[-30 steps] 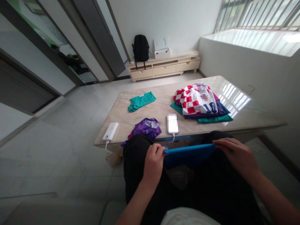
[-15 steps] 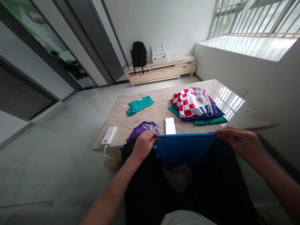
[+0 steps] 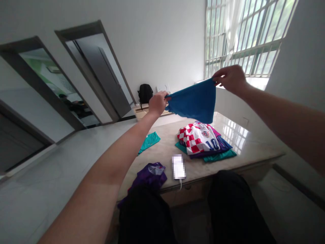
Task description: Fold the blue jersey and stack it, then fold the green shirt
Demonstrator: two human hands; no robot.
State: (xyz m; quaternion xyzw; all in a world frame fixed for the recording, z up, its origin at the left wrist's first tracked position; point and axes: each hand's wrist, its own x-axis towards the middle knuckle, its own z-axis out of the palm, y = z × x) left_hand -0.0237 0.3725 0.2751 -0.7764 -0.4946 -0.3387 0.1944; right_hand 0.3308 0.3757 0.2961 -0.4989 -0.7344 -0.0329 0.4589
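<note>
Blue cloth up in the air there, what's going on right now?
A seated person holds a blue garment stretched between both hands, raised above the table. The left hand grips one corner, the right hand the other. On the table lie a stack of folded shirts topped by a red-and-white checked jersey, a folded teal shirt, a crumpled purple garment and a phone.

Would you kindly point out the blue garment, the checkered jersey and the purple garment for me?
blue garment [image 3: 194, 101], head view, middle of the cloth hanging between both hands.
checkered jersey [image 3: 196, 139], head view, red-and-white front atop the pile.
purple garment [image 3: 151, 173], head view, crumpled middle at the table's near edge.
</note>
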